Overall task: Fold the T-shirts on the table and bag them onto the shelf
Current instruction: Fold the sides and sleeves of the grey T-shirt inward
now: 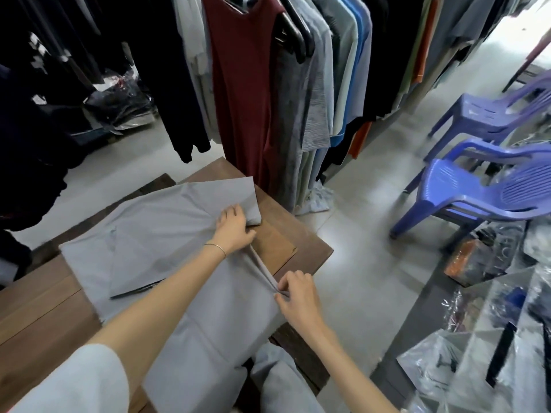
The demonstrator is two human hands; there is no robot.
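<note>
T-shirt [167,234] — grey, flat on wooden table [44,308] | step: folding right side inward | left hand [234,231] grips sleeve end, right hand [298,296] pinches side edge | next — carry that edge across evenly, press flat; bagging not begun

A clothes shop: hanging garments [298,84] crowd the racks.

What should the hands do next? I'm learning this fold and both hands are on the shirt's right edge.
Probably swing that edge over toward the middle. The left hand grips the grey T-shirt at the sleeve, the right hand pinches its side edge, lifted off the wooden table; the other side already lies folded in.
</note>
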